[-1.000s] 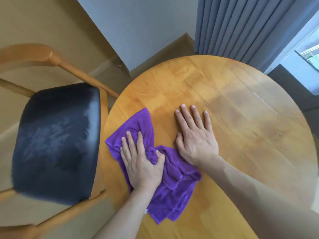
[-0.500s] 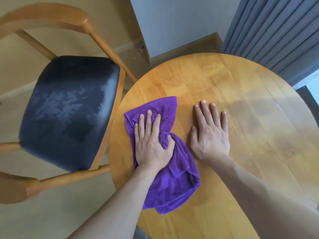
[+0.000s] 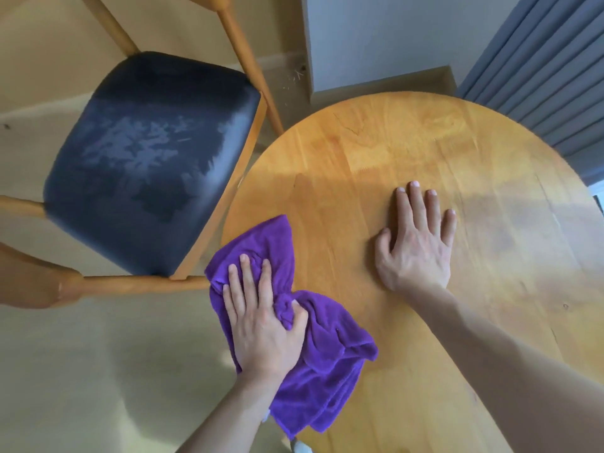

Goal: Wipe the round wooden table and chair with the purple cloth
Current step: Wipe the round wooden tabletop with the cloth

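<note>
Since the prev frame I see the purple cloth point(image 3: 313, 348) slid to the table point(image 3: 376, 152) edge nearest the chair point(image 3: 147, 158). L hand point(image 3: 261, 325) presses it, thumb bunching fabric (cloth overhangs rim). R hand point(image 3: 416, 243) lies flat, fingers spread, on bare wood.

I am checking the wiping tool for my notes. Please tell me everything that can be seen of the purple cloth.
The purple cloth looks like soft, fuzzy microfibre, crumpled and bunched in the middle, not folded flat. It lies at the near left edge of the round wooden table, and part of it seems to hang past the rim. The left hand presses on it, fingers spread forward, thumb dug into a fold. The right hand lies flat on bare wood, apart from it.
</note>
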